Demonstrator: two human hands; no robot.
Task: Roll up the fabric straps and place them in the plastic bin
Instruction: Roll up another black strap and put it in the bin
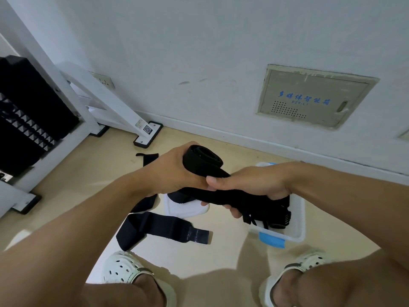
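The left hand [174, 171] is gripping a black roll [202, 160] of strap, its fingers curled round the far side of the coil so that only the thumb side is showing. The roll is standing up out of the fist, its open spiral end facing the camera. From the roll the loose strap [239, 198] is running down and to the right into the right hand [250, 185], which is pinching it: the thumb is lying on top, pointing toward the left hand, while the curled fingers [235, 212] are pressing up from below. The two hands are nearly touching at the thumbs. Past the right hand the strap's tail is hanging down over the bin [298, 220], a clear tub with a blue latch, standing on the floor [88, 173] just under the hands. More dark straps are lying inside the bin. Another strap [159, 227] is lying unrolled on the floor left of the bin, and a smaller one [150, 158] is lying farther back. White clogs [124, 269] are showing at the bottom edge.
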